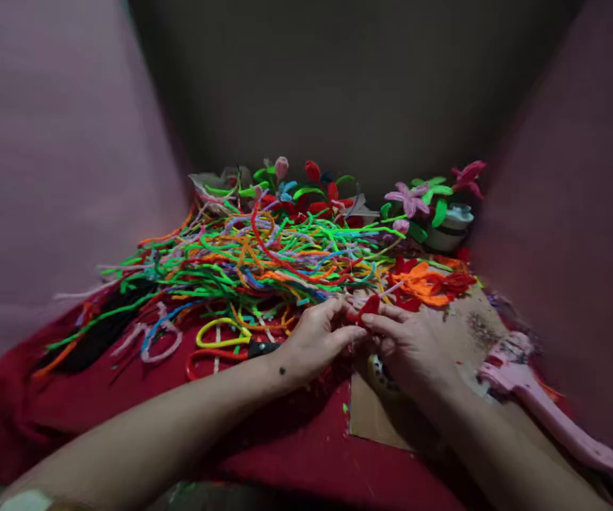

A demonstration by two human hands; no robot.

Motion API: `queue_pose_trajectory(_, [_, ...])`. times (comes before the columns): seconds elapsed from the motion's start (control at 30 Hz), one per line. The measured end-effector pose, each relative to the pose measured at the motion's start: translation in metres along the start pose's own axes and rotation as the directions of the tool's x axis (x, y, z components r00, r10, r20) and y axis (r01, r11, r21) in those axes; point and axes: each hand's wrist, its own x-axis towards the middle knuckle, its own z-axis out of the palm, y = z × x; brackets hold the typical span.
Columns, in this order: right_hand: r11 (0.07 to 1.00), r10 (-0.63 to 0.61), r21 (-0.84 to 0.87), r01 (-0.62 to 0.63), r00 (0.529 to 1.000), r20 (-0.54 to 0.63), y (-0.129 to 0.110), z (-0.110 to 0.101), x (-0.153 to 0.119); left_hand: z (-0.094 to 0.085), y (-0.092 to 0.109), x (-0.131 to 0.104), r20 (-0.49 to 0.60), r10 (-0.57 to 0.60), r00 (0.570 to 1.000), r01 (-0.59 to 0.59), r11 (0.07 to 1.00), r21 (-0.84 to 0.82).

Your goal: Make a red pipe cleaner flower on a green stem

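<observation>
A small dark red fuzzy pipe cleaner piece [370, 306] is pinched between my two hands near the middle of the table. My left hand [320, 339] reaches in from the left, thumb and fingers closed at the piece's left side. From the right, my right hand [413, 348] grips it with thumb and forefinger. The fingertips hide part of its shape. Just behind the hands spreads a large tangled heap of coloured pipe cleaners [264, 255]. Orange pipe cleaner petals [421, 284] lie beyond my right hand.
A pink glue gun [540, 404] rests at the right. Under my right hand is a cardboard sheet [373, 419] on the red cloth [285, 454]. Yellow and red loop handles [216, 344] lie left. Pipe cleaner flowers [410, 199] stand at the back by a white container [450, 227].
</observation>
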Motion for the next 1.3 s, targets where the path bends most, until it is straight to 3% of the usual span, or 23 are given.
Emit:
queue_pose_trajectory(0.13, [1.000,0.008,-0.023,-0.009,1.000,-0.014,-0.004,0.005,-0.003,0.000,0.010,-0.005,0.058,-0.090,0.994,0.092,0.995,-0.031])
queue_pose_trajectory(0.23, [1.000,-0.017,-0.028,0.015,0.997,-0.079,-0.008,0.006,-0.003,0.000,0.011,-0.006,0.096,-0.088,0.992,0.091,0.995,-0.029])
queue_pose_trajectory(0.4, [0.971,-0.100,-0.228,0.076,0.991,-0.093,-0.009,0.002,-0.004,0.000,0.007,-0.003,0.100,-0.107,0.989,0.115,0.990,-0.084])
queue_pose_trajectory(0.53, [0.949,-0.157,-0.291,0.122,0.982,-0.101,-0.008,0.002,-0.008,0.001,0.006,-0.002,0.109,-0.175,0.979,0.185,0.978,-0.093])
queue_pose_trajectory(0.63, [0.961,-0.178,-0.237,0.142,0.975,-0.136,-0.006,0.005,-0.010,0.001,0.009,-0.003,0.124,-0.176,0.977,0.183,0.982,-0.045])
queue_pose_trajectory(0.8, [1.000,-0.018,0.003,0.019,0.989,-0.144,-0.006,0.007,-0.007,0.001,0.017,-0.005,0.129,-0.157,0.979,0.159,0.987,-0.004])
queue_pose_trajectory(1.0, [1.000,-0.022,-0.017,0.020,0.987,-0.162,-0.006,0.005,-0.004,-0.002,0.021,-0.002,0.163,-0.238,0.957,0.255,0.963,-0.090])
queue_pose_trajectory(1.17, [1.000,0.022,0.017,-0.019,0.982,-0.185,-0.003,0.004,-0.003,-0.002,0.015,-0.001,0.151,-0.181,0.972,0.191,0.980,-0.052])
queue_pose_trajectory(1.3, [1.000,0.016,0.029,-0.012,0.991,-0.135,-0.003,0.005,-0.003,-0.002,0.012,-0.001,0.135,-0.166,0.977,0.177,0.982,-0.070])
